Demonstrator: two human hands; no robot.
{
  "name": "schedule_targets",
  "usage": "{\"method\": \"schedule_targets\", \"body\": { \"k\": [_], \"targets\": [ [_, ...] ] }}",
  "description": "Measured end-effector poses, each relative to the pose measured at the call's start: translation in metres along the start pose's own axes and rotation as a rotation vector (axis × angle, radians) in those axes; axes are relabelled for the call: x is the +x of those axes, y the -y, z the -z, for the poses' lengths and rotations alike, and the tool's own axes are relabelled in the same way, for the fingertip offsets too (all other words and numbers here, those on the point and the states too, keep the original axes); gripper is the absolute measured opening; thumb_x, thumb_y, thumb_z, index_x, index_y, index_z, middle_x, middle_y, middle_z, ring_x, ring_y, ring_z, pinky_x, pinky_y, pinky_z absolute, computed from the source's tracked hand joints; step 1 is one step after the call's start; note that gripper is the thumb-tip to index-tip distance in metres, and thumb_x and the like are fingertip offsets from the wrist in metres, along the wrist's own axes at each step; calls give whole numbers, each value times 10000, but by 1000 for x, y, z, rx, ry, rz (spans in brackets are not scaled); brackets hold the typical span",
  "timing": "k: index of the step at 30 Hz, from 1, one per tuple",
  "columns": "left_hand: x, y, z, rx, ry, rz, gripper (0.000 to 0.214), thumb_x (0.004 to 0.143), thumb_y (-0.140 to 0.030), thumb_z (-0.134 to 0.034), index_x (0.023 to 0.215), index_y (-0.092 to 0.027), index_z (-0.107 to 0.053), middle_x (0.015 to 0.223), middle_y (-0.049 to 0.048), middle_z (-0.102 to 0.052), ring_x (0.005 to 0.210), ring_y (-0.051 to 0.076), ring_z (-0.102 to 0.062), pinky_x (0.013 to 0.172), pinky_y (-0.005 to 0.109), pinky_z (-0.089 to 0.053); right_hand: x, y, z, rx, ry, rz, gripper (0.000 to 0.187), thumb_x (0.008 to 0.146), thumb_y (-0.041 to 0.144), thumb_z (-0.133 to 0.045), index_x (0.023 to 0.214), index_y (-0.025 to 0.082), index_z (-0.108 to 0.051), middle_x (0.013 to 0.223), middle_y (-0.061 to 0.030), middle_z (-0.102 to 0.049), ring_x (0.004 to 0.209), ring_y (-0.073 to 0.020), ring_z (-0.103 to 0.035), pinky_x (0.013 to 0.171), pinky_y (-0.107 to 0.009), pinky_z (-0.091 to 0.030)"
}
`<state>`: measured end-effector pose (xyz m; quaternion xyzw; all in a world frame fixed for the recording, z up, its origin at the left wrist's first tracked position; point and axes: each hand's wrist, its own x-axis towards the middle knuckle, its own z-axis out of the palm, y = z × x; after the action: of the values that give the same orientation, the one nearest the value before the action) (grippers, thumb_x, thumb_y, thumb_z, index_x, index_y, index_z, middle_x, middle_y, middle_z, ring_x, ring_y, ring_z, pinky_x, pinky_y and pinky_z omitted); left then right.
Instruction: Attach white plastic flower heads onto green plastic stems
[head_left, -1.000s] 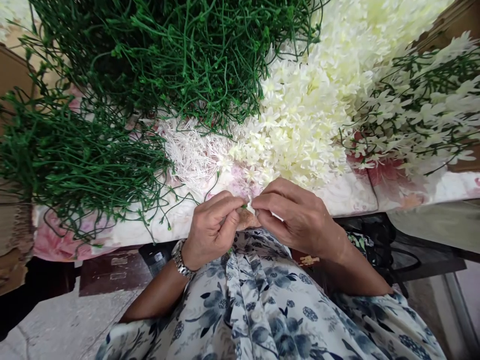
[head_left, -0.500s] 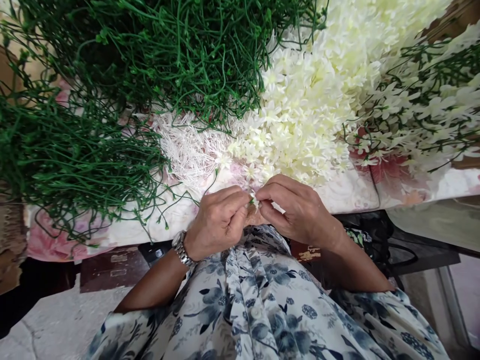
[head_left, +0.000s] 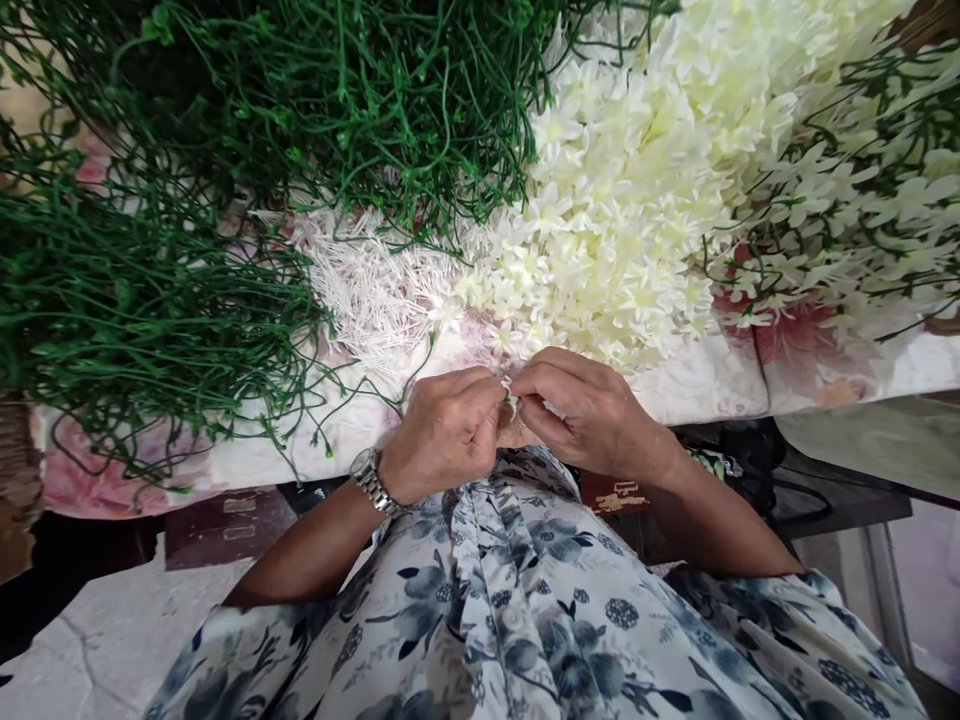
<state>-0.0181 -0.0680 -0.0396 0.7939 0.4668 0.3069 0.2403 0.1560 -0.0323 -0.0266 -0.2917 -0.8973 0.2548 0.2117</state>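
Fingertip to fingertip: the left hand (head_left: 454,425) and right hand (head_left: 592,405) meet at the near edge of the bench, each grip drawn to a pinch on a small white-and-green piece (head_left: 511,391) that sits between them, mostly hidden by the fingers. The gap between the 2 hands has narrowed over the past 1 second, and the green that showed plainly at the left fingertips half a second ago is now barely visible. The change suggests close work has reached its tightest point, though whether the white and green parts are joined cannot be told.

Just beyond the knuckles, a loose green stem (head_left: 360,386) lies on the floral cloth (head_left: 697,392) covering the bench, near a tangle of thin white strands (head_left: 375,285). A heap of white blossoms (head_left: 622,210) spreads beyond the right hand; farther right are white flowers on green stems (head_left: 840,210). Green stems fill the left side in a large pile (head_left: 337,110) and a smaller bunch (head_left: 150,300). All these piles sit slightly differently in the frame than 1 second ago, apparently because the head camera has shifted.
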Motion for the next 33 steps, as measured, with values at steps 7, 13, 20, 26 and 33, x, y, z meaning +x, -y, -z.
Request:
{"method": "schedule_targets", "body": {
  "k": [7,13,20,26,33],
  "targets": [
    [1,0,-5,41,-39,0,188,666,-45,-397,569,-200,-353,541,-16,-366,513,117,-354,488,263,-252,0,1,-6,-10,-25,-4,117,831,107,-412,798,155,-513,719,-34,-525,709,-133,-501,627,-253,-439],
    [0,-1,-5,45,-34,54,188,717,-68,-405,568,-183,-405,552,-9,-405,534,118,-393,503,260,-283,-2,1,-8,-79,-59,-22,129,838,107,-408,802,155,-521,717,-37,-526,709,-138,-494,640,-263,-439],
    [-1,-7,11,-253,16,205,150,811,-126,-455,785,-146,-602,694,-6,-584,636,84,-522,595,200,-384,-8,2,2,-97,-165,66,92,839,120,-463,864,145,-548,738,-52,-572,736,-146,-533,659,-274,-461],
    [1,-10,14,-258,59,219,193,794,-101,-441,644,-139,-555,582,-35,-465,565,66,-437,548,198,-323,-5,5,3,-156,-161,119,94,833,110,-468,831,127,-560,713,-60,-560,711,-148,-512,643,-274,-453],
    [1,-3,7,-261,4,150,229,778,-85,-428,560,-155,-429,541,-46,-353,529,69,-355,519,210,-282,-6,-1,0,-102,-148,126,90,824,106,-464,820,133,-549,707,-48,-547,706,-134,-502,640,-260,-457]
  ]
}}
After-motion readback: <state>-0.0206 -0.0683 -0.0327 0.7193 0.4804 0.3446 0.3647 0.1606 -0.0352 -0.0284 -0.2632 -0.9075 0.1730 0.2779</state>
